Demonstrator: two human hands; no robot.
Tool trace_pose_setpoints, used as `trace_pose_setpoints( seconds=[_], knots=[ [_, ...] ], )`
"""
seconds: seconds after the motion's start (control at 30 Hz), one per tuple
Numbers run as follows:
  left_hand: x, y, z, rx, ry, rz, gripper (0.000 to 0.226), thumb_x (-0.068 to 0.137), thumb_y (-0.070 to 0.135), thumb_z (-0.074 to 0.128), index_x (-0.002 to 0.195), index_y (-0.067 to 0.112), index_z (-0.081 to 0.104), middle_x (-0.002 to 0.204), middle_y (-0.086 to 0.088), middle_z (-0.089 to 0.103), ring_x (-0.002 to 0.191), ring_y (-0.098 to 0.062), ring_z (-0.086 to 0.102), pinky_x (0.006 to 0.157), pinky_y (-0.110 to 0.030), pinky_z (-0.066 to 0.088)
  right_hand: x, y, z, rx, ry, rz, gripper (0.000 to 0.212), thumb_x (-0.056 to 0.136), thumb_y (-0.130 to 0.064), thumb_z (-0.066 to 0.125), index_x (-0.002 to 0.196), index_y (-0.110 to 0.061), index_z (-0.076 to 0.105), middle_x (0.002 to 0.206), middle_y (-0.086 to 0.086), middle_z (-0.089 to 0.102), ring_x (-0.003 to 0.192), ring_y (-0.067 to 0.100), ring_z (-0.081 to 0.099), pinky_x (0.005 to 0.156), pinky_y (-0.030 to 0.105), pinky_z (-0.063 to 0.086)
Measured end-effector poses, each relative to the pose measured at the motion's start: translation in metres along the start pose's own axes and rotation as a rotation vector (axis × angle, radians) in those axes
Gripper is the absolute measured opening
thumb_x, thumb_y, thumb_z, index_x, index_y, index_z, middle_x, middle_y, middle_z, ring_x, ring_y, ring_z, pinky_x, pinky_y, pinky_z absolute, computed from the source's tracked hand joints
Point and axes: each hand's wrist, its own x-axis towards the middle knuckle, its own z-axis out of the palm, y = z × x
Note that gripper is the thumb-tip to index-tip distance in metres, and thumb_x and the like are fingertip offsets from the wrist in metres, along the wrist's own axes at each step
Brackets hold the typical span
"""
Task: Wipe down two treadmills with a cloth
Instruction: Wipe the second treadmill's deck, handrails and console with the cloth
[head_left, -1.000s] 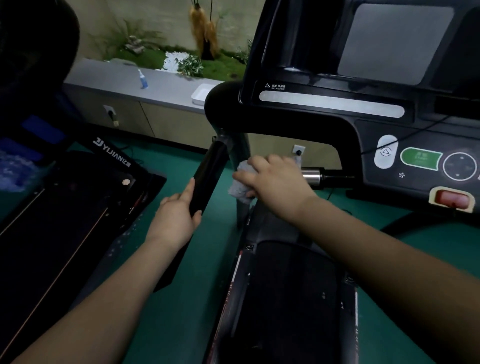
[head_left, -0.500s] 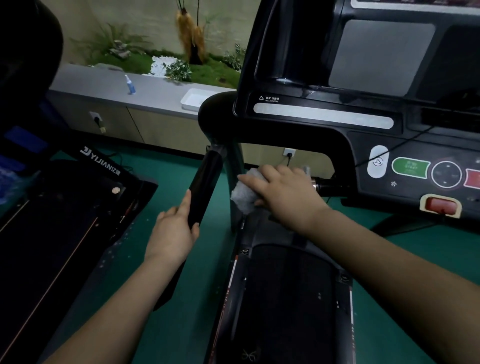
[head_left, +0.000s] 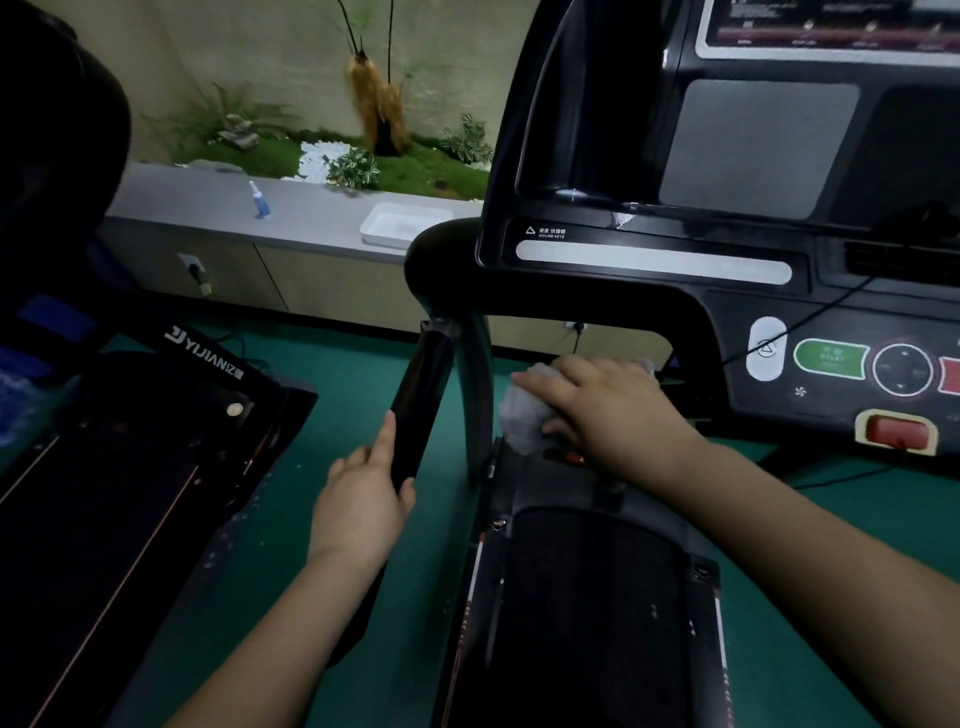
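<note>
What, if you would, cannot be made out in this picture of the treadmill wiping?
Head view only:
- Cloth: mostly hidden under the right hand; its size and folds are unclear.
- Surface being wiped: covered by cloth and hand.
- Left hand fingers: hidden behind the handrail.
- Console: cut off by top and right edges; display text blurred.
- Second treadmill: dark, cut off at left.

Second treadmill (head_left: 130, 493) left of near treadmill (head_left: 587, 597); tray (head_left: 402, 224), bottle (head_left: 261, 201) on counter (head_left: 208, 208) behind.
</note>
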Motion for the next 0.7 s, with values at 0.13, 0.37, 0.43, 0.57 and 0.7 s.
trace_pose_setpoints(
  seconds=[0.13, 0.37, 0.43, 0.57, 0.7],
  knots=[
    [0.006, 0.001, -0.009, 0.101, -0.181, -0.069, 0.083, 0.092, 0.045, 0.051, 0.152, 0.036, -0.005, 0.144, -0.007, 0.038, 0.127, -0.027, 0.034, 0.101, -0.042, 0.038, 0.009, 0.003, -0.008, 0.365, -0.040, 0.066, 0.053, 0.090, -0.039, 0.056, 0.140, -0.039, 0.040, 0.125, -0.003, 0.053, 0.115, 0.023, 0.053, 0.092, 0.036, 0.045],
    [-0.008, 0.109, -0.088, -1.175, -0.124, -0.073, 0.039, 0.089, 0.058, 0.045, 0.111, 0.033, 0.066, 0.115, 0.006, 0.068, 0.108, -0.010, 0.063, 0.092, -0.033, 0.049, 0.000, -0.013, -0.026, 0.736, 0.241, 0.112, 0.063, 0.087, -0.030, 0.057, 0.145, -0.030, 0.033, 0.124, -0.002, 0.042, 0.119, 0.015, 0.046, 0.104, 0.039, 0.042],
    [-0.010, 0.141, -0.097, -1.477, -0.327, -0.106, 0.035, 0.091, 0.044, 0.048, 0.117, 0.026, 0.063, 0.107, -0.001, 0.072, 0.090, -0.011, 0.068, 0.076, -0.031, 0.051, 0.001, -0.016, -0.031, 0.764, 0.199, 0.045, 0.069, 0.085, -0.028, 0.055, 0.148, -0.030, 0.026, 0.129, -0.001, 0.038, 0.124, 0.017, 0.042, 0.106, 0.041, 0.040],
    [0.011, 0.170, -0.106, -1.689, -0.108, -0.247, 0.029, 0.095, 0.007, 0.052, 0.122, 0.013, 0.059, 0.109, -0.013, 0.071, 0.090, -0.021, 0.069, 0.064, -0.028, 0.056, -0.001, 0.011, -0.052, 0.842, 0.098, -0.084, 0.077, 0.084, -0.042, 0.058, 0.150, -0.027, 0.023, 0.140, -0.006, 0.034, 0.133, 0.007, 0.035, 0.114, 0.025, 0.029],
    [0.047, 0.187, -0.131, -1.218, 0.438, -0.030, 0.019, 0.092, 0.011, 0.056, 0.096, 0.028, 0.060, 0.089, 0.009, 0.068, 0.086, -0.007, 0.065, 0.080, -0.021, 0.051, -0.007, 0.090, -0.084, 0.583, 0.332, 0.082, 0.049, 0.086, -0.041, 0.055, 0.132, -0.024, 0.052, 0.125, -0.004, 0.049, 0.120, 0.009, 0.047, 0.107, 0.018, 0.032]
  ],
)
